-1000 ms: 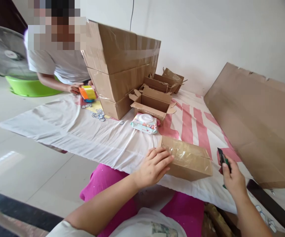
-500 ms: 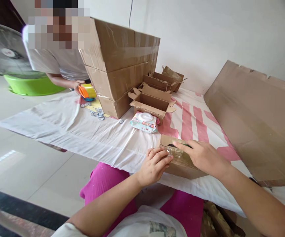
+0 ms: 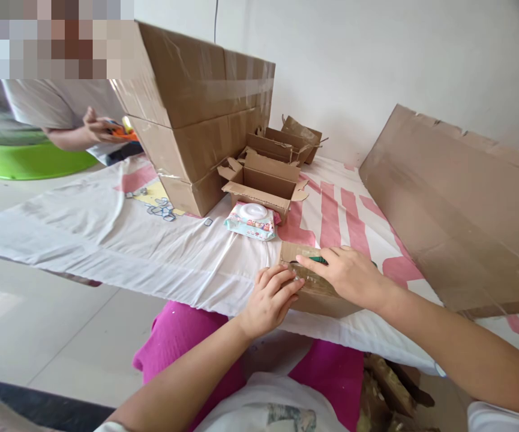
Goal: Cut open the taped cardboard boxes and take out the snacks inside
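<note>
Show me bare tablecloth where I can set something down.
The tablecloth lies bare between the blue-edged pieces and the near edge; so does its pink-striped part, between the front open carton and the large cardboard panel. Crowded: the taped box beneath the left hand and right hand, and around the wipes pack.

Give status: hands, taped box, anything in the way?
Left hand on taped box, at its left end. Right hand gripping green cutter at the box top. Wipes pack beyond, not between box and hands.
</note>
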Demonstrator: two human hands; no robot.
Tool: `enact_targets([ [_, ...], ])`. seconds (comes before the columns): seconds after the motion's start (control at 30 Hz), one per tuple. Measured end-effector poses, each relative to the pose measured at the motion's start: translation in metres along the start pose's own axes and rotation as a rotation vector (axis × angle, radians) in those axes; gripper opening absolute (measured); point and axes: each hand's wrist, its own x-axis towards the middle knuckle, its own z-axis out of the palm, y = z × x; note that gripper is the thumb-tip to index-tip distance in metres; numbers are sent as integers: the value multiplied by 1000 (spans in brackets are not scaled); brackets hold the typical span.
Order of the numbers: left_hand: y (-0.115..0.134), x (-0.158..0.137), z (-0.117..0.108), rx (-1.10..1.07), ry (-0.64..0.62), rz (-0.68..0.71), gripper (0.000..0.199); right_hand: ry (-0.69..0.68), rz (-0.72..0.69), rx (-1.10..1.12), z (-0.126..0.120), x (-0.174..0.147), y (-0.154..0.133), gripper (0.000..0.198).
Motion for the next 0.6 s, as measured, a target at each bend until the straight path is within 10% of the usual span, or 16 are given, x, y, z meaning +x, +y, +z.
enact_targets([
  [0.6,4,3,-6,28,-36,-8,33,-390,78,-58,-20,-63,37,66],
])
